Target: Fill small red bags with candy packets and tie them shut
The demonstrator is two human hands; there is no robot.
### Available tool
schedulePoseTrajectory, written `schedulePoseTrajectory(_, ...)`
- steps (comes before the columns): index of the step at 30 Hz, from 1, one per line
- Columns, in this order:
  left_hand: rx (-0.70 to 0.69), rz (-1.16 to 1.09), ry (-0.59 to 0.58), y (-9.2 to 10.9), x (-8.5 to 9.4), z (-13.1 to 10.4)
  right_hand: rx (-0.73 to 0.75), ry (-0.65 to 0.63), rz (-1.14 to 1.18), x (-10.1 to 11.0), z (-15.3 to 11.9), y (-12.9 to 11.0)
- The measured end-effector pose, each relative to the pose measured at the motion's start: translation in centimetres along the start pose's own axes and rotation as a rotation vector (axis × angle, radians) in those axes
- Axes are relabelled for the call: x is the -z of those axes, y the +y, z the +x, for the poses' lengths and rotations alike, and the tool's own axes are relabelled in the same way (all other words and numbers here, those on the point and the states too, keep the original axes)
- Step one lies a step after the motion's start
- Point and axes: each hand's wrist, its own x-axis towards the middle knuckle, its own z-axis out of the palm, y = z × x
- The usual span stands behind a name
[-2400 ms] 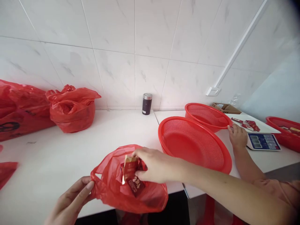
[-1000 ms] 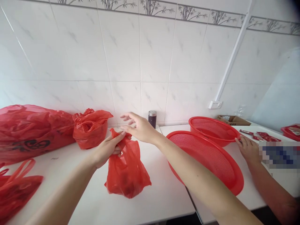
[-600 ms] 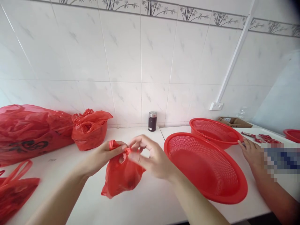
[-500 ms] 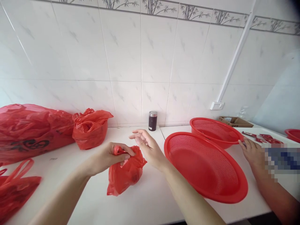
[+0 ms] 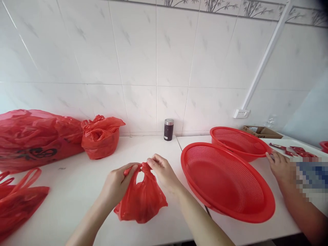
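A small red plastic bag (image 5: pixel 143 201) hangs upright between my hands, low over the white table (image 5: pixel 97 225) or just touching it; I cannot tell which. My left hand (image 5: pixel 116 181) is closed on one of its handles. With thumb and fingers, my right hand (image 5: pixel 161 171) pinches the other handle near the top, close to the left fingertips. A gap shows between the handles. What the bag holds is hidden by the plastic.
Red plastic baskets (image 5: pixel 265 212) stand on the right, the other basket (image 5: pixel 241 155) behind. A co-worker's hand (image 5: pixel 280 167) touches its rim. A dark tumbler (image 5: pixel 168 130) stands by the wall. Other red bags (image 5: pixel 101 141) sit left. A cardboard box (image 5: pixel 263 131) lies far right.
My right hand has come down and taken hold of the bag's other handle. The bag now hangs upright with its handles drawn up. The view has shifted slightly.
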Motion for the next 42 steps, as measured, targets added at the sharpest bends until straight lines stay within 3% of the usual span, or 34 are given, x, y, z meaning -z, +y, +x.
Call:
schedulePoseTrajectory(4,0.231,-0.102,0.215,-5.9,0.1,-3.9,-0.063,0.31,0.052,1.3,0.0,4.0)
schedulePoseTrajectory(6,0.295,-0.159,0.211,-8.7,-0.6,-6.0,-0.093,0.423,0.012,1.9,0.0,6.5)
schedulePoseTrajectory(8,0.369,-0.168,0.235,-9.9,-1.7,-7.5,-0.061,0.476,-0.109,2.0,0.0,8.4)
schedulePoseTrajectory(10,0.423,-0.158,0.286,-9.6,-2.8,-8.0,-0.029,0.485,-0.284,1.4,0.0,9.4)
schedulePoseTrajectory(14,0.344,-0.132,0.322,-7.6,-4.4,-5.8,-0.011,0.421,-0.693,-1.0,-0.5,10.2)
schedulePoseTrajectory(17,0.292,-0.007,0.226,-7.3,-5.8,-3.2,0.042,0.394,-0.978,-1.9,-0.8,11.5)
schedulePoseTrajectory(21,0.304,0.206,0.045,-8.6,-7.3,-0.7,0.017,0.372,-1.208,-0.3,-0.4,13.7)
schedulePoseTrajectory(24,0.329,0.252,0.029,-9.8,-7.3,0.3,0.016,0.434,-1.265,0.9,0.9,14.6)
schedulePoseTrajectory(27,0.388,0.303,0.011,-10.9,-6.6,1.0,0.003,0.476,-1.278,1.2,2.3,13.8)
schedulePoseTrajectory(29,0.446,0.346,-0.019,-11.6,-6.5,1.5,-0.017,0.511,-1.273,3.2,2.1,11.4)
schedulePoseTrajectory(30,0.471,0.372,-0.035,-12.0,-6.5,1.7,-0.025,0.544,-1.273,5.2,1.4,9.5)
schedulePoseTrajectory(33,0.518,0.448,-0.067,-13.0,-7.2,2.1,-0.11,0.667,-1.24,14.7,-2.1,2.4)
schedulePoseTrajectory(34,0.521,0.469,-0.072,-13.2,-7.5,2.2,-0.227,0.627,-1.155,17.9,-3.4,0.4)
schedulePoseTrajectory(36,0.513,0.5,-0.076,-13.5,-8.0,2.2,-0.35,0.577,-1.047,21.4,-4.7,-1.5)
schedulePoseTrajectory(37,0.504,0.51,-0.076,-13.5,-8.0,2.2,-0.269,0.678,-1.119,21.3,-4.6,-1.0)
schedulePoseTrajectory(38,0.497,0.516,-0.075,-13.5,-8.0,2.1,-0.157,0.805,-1.199,19.8,-4.0,0.4)
schedulePoseTrajectory(42,0.544,0.517,-0.066,-13.6,-6.6,1.1,-0.108,0.66,-1.24,8.0,1.3,10.8)
